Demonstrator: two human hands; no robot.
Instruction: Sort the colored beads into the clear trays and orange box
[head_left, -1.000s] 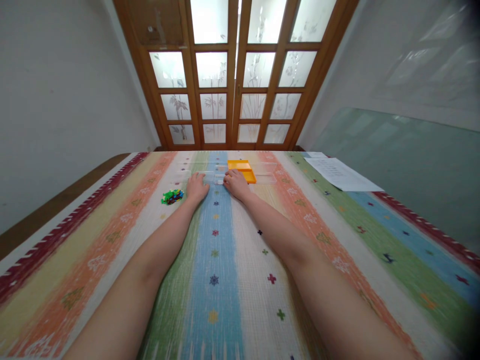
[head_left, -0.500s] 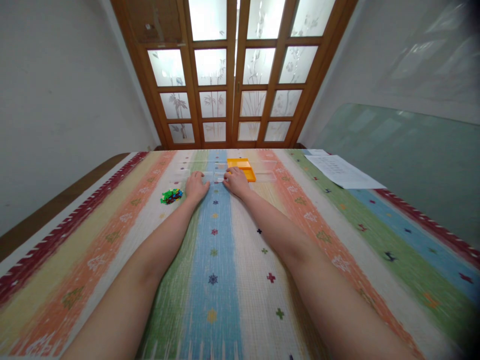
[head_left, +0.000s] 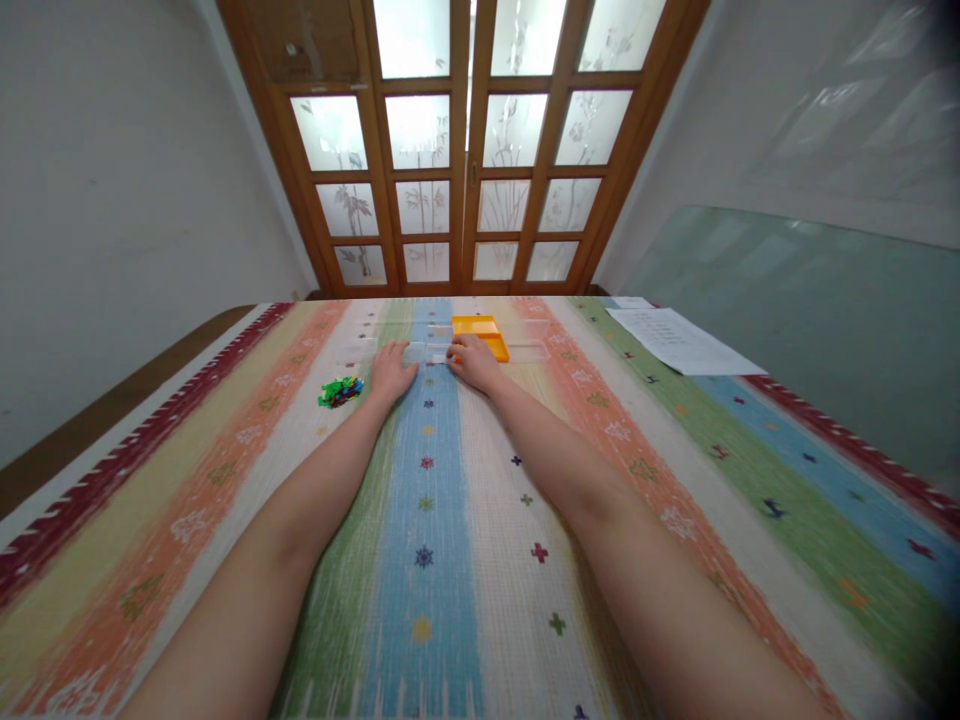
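Both my arms stretch far out over a striped cloth. My left hand [head_left: 392, 369] lies on the cloth with its fingers against a small clear plastic tray [head_left: 424, 351]. My right hand [head_left: 471, 361] rests at the same clear tray's right end, fingers curled over its edge, just in front of an orange tray [head_left: 480, 331]. More clear trays [head_left: 355, 350] sit to the left and another clear tray [head_left: 532, 350] to the right of the orange one. A small pile of green and coloured bits [head_left: 339, 391] lies left of my left hand.
The striped cloth [head_left: 427, 520] covers the whole surface. Printed paper sheets [head_left: 675, 338] lie at the far right. A wooden door with frosted glass panes [head_left: 465, 150] stands behind, and a glass sheet [head_left: 810, 320] leans at the right.
Hands stay at the clear tray; the view has shifted slightly, nothing else visibly moved.
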